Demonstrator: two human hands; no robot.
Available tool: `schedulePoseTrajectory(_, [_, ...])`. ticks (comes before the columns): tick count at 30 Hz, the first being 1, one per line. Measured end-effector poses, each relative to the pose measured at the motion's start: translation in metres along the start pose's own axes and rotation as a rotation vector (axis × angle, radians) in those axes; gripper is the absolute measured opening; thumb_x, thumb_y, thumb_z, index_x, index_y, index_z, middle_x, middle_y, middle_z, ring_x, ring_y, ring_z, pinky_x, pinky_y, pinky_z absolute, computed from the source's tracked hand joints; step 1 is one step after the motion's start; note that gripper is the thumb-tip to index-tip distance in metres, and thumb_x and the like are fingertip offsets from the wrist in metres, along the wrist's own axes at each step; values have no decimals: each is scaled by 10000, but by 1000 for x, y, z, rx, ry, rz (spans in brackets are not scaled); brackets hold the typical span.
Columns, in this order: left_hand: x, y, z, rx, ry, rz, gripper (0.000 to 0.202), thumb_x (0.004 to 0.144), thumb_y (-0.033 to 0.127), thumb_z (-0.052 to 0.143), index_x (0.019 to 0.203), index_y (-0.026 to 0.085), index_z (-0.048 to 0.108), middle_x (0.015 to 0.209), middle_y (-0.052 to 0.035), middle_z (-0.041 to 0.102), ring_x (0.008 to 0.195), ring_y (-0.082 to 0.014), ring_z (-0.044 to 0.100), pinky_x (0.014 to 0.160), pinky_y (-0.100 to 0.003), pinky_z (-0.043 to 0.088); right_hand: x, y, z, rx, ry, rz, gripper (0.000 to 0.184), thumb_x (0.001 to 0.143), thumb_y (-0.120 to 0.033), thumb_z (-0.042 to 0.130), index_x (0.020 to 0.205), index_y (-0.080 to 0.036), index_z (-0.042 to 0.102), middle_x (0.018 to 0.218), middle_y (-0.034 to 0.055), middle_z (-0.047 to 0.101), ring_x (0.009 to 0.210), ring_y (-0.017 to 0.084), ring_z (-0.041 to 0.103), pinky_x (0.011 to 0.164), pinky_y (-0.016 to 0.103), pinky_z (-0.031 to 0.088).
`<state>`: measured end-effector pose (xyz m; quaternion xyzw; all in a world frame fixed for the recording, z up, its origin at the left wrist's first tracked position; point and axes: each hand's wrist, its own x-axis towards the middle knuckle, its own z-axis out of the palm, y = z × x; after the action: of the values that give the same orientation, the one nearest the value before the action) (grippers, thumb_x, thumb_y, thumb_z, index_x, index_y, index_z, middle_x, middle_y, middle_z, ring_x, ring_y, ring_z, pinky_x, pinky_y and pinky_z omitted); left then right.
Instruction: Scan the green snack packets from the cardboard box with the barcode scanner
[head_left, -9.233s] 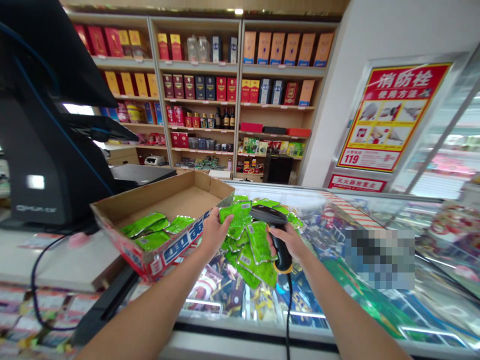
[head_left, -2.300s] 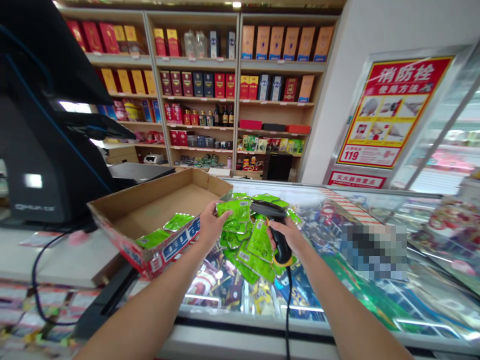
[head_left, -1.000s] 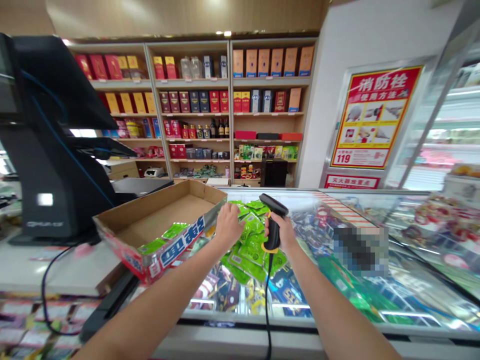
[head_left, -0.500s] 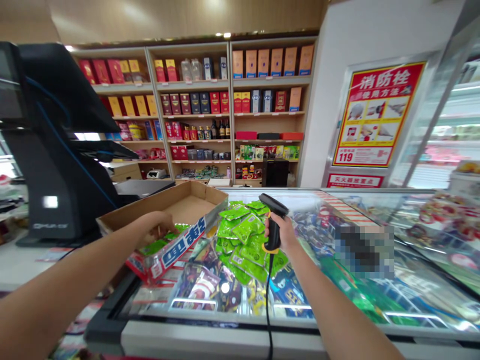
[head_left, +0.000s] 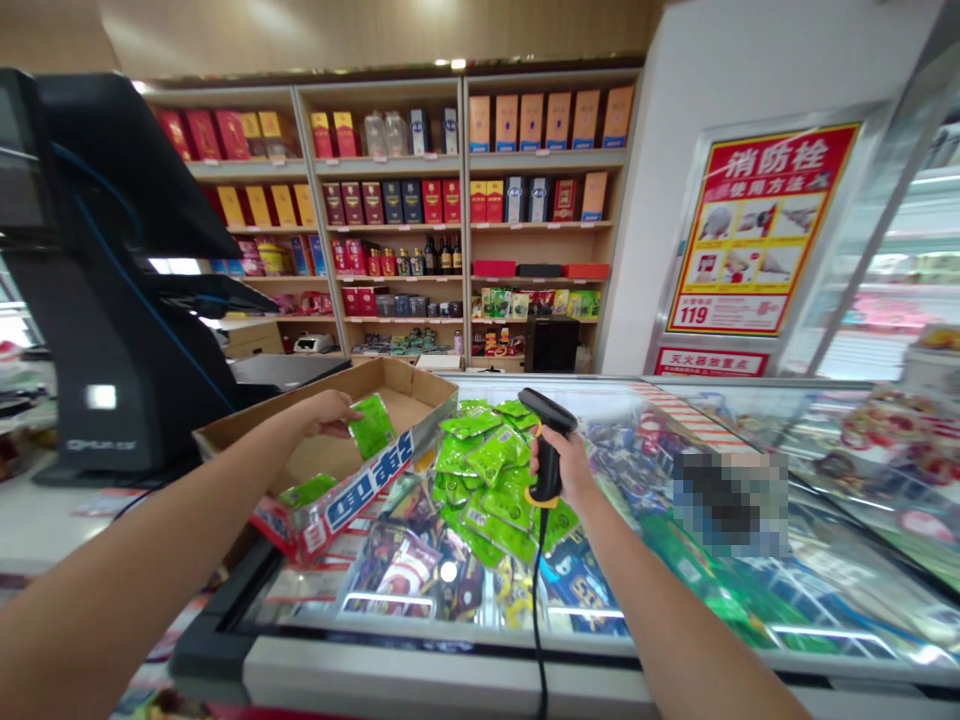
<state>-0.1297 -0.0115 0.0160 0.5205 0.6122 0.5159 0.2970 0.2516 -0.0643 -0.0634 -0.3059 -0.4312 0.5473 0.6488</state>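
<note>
Both hands full — pinches one shiny green rectangular plastic packet [head_left: 373, 428] in the left hand [head_left: 328, 411], and wraps the right hand [head_left: 568, 462] round the handle of a black, yellow-trimmed, pistol-shaped scanner [head_left: 548, 465]. Holds the packet tilted over the inside of a shallow open brown cardboard box with red-and-blue printed sides [head_left: 360, 497]. Holds the scanner handle-down over the right part of a heap of flat green packets [head_left: 484, 468] — on a glass-topped display counter [head_left: 442, 682], with a black plastic till [head_left: 127, 370] at far left and tall wooden shelves [head_left: 544, 243] behind.
</note>
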Motion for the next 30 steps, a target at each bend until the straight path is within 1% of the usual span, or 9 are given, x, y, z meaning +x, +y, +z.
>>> schedulePoseTrajectory(2, [-8, 24, 3, -7, -52, -155, 250, 699, 63, 731, 674, 114, 487, 529, -2, 594, 553, -147, 621, 556, -298, 539, 0, 0, 1, -9, -1, 2, 325, 661, -423, 728, 796, -158, 598, 517, -25, 599, 350, 118, 522, 329, 229, 428])
schedulePoseTrajectory(3, [-13, 36, 7, -56, -41, -153, 223, 733, 60, 701, 698, 113, 487, 559, -5, 609, 574, -142, 627, 587, -303, 548, -1, 0, 1, -13, -4, 6, 325, 661, -423, 729, 797, -158, 598, 518, -24, 599, 350, 118, 522, 331, 230, 430])
schedulePoseTrajectory(5, [-29, 50, 21, -240, -22, -25, 184, 752, 89, 684, 750, 114, 502, 643, -16, 642, 625, -142, 647, 648, -319, 562, -2, -1, 2, -20, -17, 12, 320, 664, -420, 727, 800, -159, 600, 519, -25, 597, 353, 118, 525, 337, 231, 437])
schedulePoseTrajectory(7, [-48, 51, 44, -429, -46, 115, 239, 708, 167, 731, 764, 130, 501, 722, -20, 659, 689, -155, 670, 709, -344, 573, -3, -1, 2, -27, -37, 18, 314, 665, -415, 725, 802, -161, 601, 518, -25, 596, 356, 119, 529, 339, 230, 440])
schedulePoseTrajectory(10, [-74, 27, 93, -603, -34, 201, 428, 587, 336, 807, 703, 174, 428, 683, 24, 610, 684, -160, 663, 735, -394, 588, -4, -1, 2, -37, -70, 25, 319, 656, -416, 725, 803, -163, 599, 520, -25, 599, 355, 121, 532, 337, 230, 442])
schedulePoseTrajectory(13, [-88, -7, 139, -637, -33, 213, 489, 550, 447, 798, 680, 187, 405, 627, 59, 542, 624, -132, 628, 718, -382, 592, -5, 0, 2, -60, -94, 21, 326, 661, -425, 721, 805, -159, 600, 531, -20, 608, 357, 121, 538, 344, 229, 448])
schedulePoseTrajectory(16, [-89, -32, 164, -646, -6, 243, 486, 564, 475, 775, 647, 192, 389, 613, 66, 492, 605, -114, 585, 690, -354, 591, -7, 0, 2, -114, -132, 32, 320, 683, -426, 707, 811, -149, 610, 535, -17, 606, 363, 121, 545, 347, 225, 444])
schedulePoseTrajectory(22, [-87, -48, 166, -651, 1, 286, 447, 615, 449, 754, 626, 193, 387, 607, 69, 448, 594, -97, 532, 673, -327, 580, -10, -1, 3, -251, -253, 96, 296, 708, -427, 686, 771, -149, 606, 534, -4, 607, 362, 125, 556, 342, 213, 414])
schedulePoseTrajectory(30, [-87, -47, 165, -722, 20, 243, 468, 561, 420, 804, 605, 180, 404, 570, 81, 440, 564, -87, 511, 652, -328, 587, -10, 2, 1, -314, -243, 93, 314, 707, -451, 681, 748, -153, 591, 532, -5, 600, 356, 127, 549, 340, 219, 399])
